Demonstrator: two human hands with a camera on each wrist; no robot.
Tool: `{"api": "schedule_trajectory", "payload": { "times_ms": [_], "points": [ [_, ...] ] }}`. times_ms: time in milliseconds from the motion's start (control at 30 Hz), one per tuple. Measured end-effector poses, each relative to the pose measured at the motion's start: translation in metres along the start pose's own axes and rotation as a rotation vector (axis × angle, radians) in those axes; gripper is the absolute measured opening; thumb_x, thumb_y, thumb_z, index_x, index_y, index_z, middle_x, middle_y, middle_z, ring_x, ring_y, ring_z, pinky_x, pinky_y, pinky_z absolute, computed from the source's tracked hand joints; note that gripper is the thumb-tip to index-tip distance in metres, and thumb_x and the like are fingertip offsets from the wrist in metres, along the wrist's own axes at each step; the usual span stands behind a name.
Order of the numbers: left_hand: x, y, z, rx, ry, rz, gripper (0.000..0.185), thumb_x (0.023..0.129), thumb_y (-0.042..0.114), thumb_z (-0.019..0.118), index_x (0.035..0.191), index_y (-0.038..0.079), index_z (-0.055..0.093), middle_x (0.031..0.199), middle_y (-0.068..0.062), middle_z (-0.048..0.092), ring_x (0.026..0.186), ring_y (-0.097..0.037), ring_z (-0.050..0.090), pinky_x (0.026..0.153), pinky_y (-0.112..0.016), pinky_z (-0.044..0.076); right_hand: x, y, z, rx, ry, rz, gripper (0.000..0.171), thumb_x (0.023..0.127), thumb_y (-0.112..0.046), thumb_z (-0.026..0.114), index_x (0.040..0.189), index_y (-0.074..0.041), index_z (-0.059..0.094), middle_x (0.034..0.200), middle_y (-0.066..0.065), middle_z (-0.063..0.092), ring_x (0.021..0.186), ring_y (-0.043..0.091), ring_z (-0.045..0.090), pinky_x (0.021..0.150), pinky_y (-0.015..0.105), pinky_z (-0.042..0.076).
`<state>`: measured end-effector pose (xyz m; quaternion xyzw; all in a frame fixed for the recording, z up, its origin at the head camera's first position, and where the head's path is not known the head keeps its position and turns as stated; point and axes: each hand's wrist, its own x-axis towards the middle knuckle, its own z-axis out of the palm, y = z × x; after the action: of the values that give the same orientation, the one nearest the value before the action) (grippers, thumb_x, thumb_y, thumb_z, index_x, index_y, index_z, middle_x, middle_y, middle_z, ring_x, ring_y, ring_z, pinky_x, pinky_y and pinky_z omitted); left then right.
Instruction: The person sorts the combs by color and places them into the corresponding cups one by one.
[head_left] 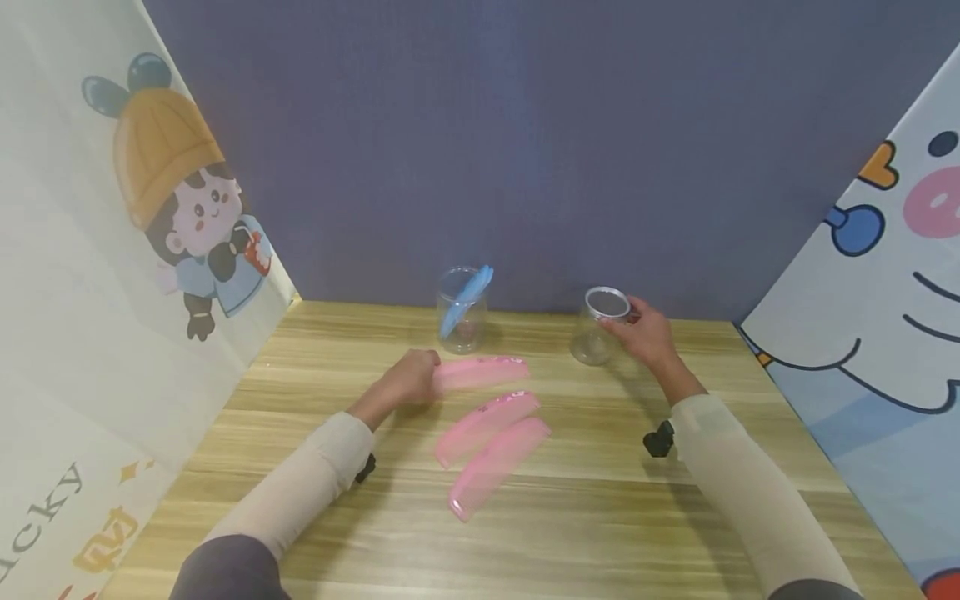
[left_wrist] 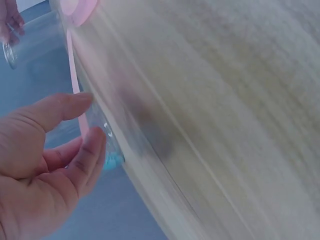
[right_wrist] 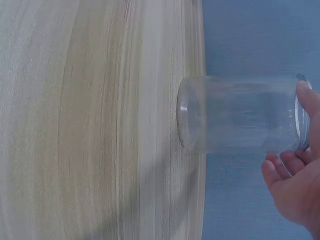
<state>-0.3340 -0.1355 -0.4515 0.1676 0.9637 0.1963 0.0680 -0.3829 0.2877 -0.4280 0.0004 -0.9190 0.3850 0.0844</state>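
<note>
My left hand (head_left: pixel 411 377) pinches the near end of a pink comb (head_left: pixel 483 372), which extends to the right just above the wooden table. In the left wrist view the comb (left_wrist: pixel 73 62) appears as a thin pink strip passing behind the thumb and fingertips. At the back right, my right hand (head_left: pixel 647 335) grips a clear plastic jar (head_left: pixel 590 343) by its silver rim, its base at the tabletop. The right wrist view has the jar (right_wrist: pixel 240 115) side-on, with thumb and fingers around the rim end.
A second clear jar (head_left: pixel 472 329) stands at the back centre with a blue comb (head_left: pixel 467 302) leaning in it. Two more pink combs (head_left: pixel 487 427) (head_left: pixel 498 468) lie on the table (head_left: pixel 600 500) between the arms. A grey-blue panel (head_left: pixel 525 167) rises behind; printed curtains flank both sides.
</note>
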Motion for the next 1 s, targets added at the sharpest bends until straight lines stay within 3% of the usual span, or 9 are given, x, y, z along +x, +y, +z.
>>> {"api": "schedule_trajectory", "payload": {
  "times_ms": [200,300,467,767,1000],
  "points": [
    [0.002,-0.003,-0.007,-0.076,0.034,0.011,0.043,0.076,0.002,0.078,0.116,-0.006,0.068,0.11,-0.019,0.073,0.094,-0.029,0.069,0.089,-0.041,0.062,0.001,0.0,-0.001,0.023,0.039,-0.01,0.073,0.088,-0.039,0.08,0.144,0.001,0.054,0.135,0.026,0.064,0.118,0.039,0.064,0.082,0.025,0.049],
    [0.004,-0.004,-0.01,-0.15,0.041,0.003,0.044,0.078,0.005,0.079,0.12,-0.005,0.068,0.112,-0.019,0.073,0.093,-0.027,0.068,0.089,-0.04,0.061,0.001,0.001,-0.002,0.035,0.035,-0.003,0.073,0.088,-0.039,0.08,0.144,0.0,0.055,0.137,0.026,0.063,0.12,0.04,0.064,0.085,0.029,0.052],
    [0.008,-0.006,-0.01,-0.29,0.049,-0.007,0.046,0.079,0.004,0.08,0.122,-0.004,0.067,0.112,-0.02,0.073,0.088,-0.023,0.067,0.081,-0.034,0.062,0.0,0.0,-0.002,0.031,0.018,0.0,0.076,0.089,-0.041,0.079,0.146,0.001,0.051,0.14,0.027,0.06,0.124,0.042,0.061,0.098,0.048,0.053],
    [0.012,-0.007,-0.009,-0.434,0.08,-0.04,0.045,0.083,0.009,0.081,0.125,0.0,0.068,0.114,-0.018,0.072,0.1,-0.028,0.07,0.081,-0.032,0.063,-0.002,-0.001,-0.001,0.022,0.013,-0.008,0.073,0.091,-0.038,0.077,0.147,0.001,0.05,0.137,0.027,0.062,0.12,0.041,0.063,0.089,0.034,0.051],
    [0.012,-0.003,-0.015,-0.502,0.08,-0.057,0.045,0.084,0.011,0.079,0.126,-0.002,0.067,0.112,-0.018,0.072,0.089,-0.02,0.067,0.075,-0.026,0.06,-0.002,-0.001,-0.002,0.042,0.003,0.006,0.076,0.091,-0.039,0.077,0.149,0.001,0.048,0.142,0.027,0.059,0.124,0.043,0.061,0.099,0.048,0.054]
  ]
}}
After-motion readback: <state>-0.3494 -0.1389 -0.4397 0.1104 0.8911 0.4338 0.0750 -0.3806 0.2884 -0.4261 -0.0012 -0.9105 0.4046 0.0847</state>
